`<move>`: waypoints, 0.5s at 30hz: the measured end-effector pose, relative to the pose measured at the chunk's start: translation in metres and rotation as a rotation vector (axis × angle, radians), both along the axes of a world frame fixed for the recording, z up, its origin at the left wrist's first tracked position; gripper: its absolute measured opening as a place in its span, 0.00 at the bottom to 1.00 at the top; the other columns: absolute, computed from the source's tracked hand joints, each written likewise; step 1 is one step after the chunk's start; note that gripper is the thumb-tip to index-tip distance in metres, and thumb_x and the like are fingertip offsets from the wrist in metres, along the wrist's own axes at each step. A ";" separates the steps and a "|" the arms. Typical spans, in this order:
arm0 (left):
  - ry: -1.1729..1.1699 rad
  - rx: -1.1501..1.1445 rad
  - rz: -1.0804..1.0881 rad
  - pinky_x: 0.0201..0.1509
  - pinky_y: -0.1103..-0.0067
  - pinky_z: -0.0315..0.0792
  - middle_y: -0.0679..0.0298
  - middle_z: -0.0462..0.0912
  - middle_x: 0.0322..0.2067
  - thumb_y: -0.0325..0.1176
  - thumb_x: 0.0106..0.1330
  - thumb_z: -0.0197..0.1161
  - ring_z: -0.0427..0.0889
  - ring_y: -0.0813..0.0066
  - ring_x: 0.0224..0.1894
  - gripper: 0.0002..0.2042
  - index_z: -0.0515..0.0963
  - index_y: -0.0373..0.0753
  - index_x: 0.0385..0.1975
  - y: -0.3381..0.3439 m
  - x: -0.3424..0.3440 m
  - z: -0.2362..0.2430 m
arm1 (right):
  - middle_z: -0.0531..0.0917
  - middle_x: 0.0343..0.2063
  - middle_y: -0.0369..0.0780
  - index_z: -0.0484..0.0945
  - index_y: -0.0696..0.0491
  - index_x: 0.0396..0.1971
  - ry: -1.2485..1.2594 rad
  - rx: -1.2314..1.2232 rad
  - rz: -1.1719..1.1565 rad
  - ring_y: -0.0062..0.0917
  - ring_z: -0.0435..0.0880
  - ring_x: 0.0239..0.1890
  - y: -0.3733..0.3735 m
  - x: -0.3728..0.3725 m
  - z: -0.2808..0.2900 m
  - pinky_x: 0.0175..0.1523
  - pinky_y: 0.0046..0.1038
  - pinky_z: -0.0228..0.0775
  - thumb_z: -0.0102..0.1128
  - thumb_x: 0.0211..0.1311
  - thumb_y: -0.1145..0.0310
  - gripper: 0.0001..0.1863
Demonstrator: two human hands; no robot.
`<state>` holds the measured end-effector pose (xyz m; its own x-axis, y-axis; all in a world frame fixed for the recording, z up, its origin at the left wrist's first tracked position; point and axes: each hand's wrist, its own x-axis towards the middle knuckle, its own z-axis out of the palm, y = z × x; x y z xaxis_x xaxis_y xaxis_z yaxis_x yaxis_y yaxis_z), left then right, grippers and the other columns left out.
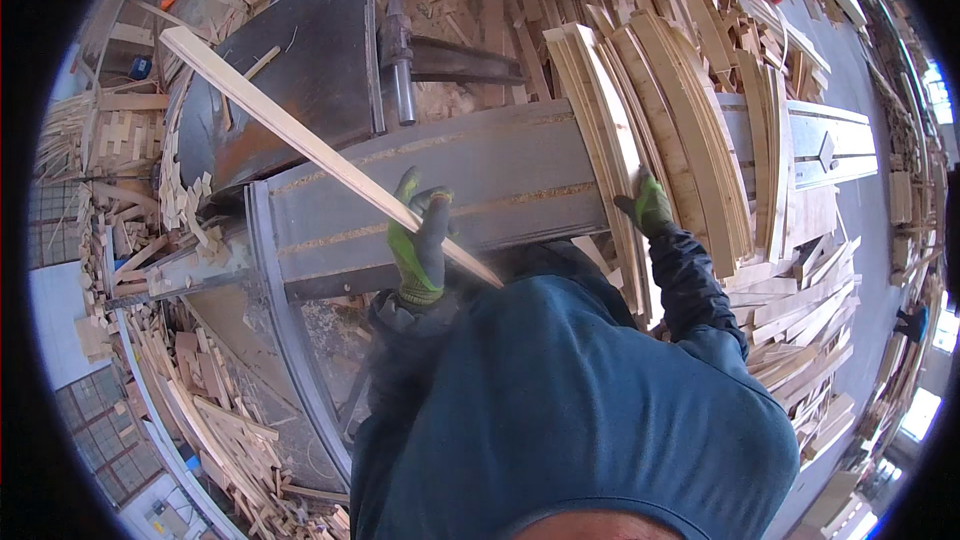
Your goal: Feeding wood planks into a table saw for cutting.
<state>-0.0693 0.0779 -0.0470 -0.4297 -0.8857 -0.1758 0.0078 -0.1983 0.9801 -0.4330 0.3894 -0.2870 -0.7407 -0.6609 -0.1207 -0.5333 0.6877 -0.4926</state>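
— While you're standing there, what fills the middle of the frame?

— That grey metal saw table, dusted with sawdust, with a dark curved guard at upper left. Right of centre, a stack of wooden boards stands on edge against it.

— And the hands?

— Both gloved in green and grey. The left hand, centre frame, is closed round a long thin wooden strip that slants to the upper left. The right hand rests on the board stack's near end, fingers curled at its edge; whether it actually grips, I can't tell.

— Smaller stuff?

— Wood offcuts heaped at lower left.
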 end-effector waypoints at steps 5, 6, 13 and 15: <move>0.024 0.024 0.038 0.40 0.82 0.79 0.59 0.90 0.48 0.37 0.77 0.76 0.83 0.82 0.37 0.37 0.69 0.29 0.81 -0.003 0.012 0.000 | 0.90 0.61 0.48 0.77 0.63 0.74 -0.627 -0.368 -0.042 0.30 0.87 0.62 -0.011 -0.004 0.100 0.68 0.35 0.79 0.83 0.64 0.60 0.42; 0.035 0.021 0.039 0.40 0.82 0.79 0.59 0.90 0.48 0.37 0.77 0.76 0.83 0.82 0.37 0.37 0.69 0.29 0.81 -0.003 0.010 0.002 | 0.89 0.61 0.45 0.77 0.63 0.75 -0.654 -0.422 -0.020 0.28 0.85 0.62 -0.013 0.005 0.130 0.68 0.34 0.78 0.82 0.64 0.60 0.42; 0.123 0.045 -0.223 0.44 0.78 0.83 0.57 0.90 0.53 0.39 0.78 0.78 0.86 0.80 0.41 0.38 0.68 0.29 0.81 -0.003 -0.047 0.036 | 0.86 0.63 0.42 0.75 0.62 0.78 -0.645 -0.480 0.211 0.28 0.84 0.61 -0.087 0.044 0.262 0.69 0.33 0.77 0.80 0.66 0.63 0.43; 0.152 0.088 -0.308 0.45 0.75 0.83 0.54 0.90 0.56 0.40 0.78 0.77 0.87 0.76 0.42 0.38 0.68 0.27 0.81 -0.005 -0.066 0.041 | 0.84 0.64 0.42 0.73 0.59 0.80 -0.442 -0.629 0.395 0.28 0.83 0.63 -0.123 0.077 0.282 0.68 0.34 0.78 0.80 0.67 0.63 0.44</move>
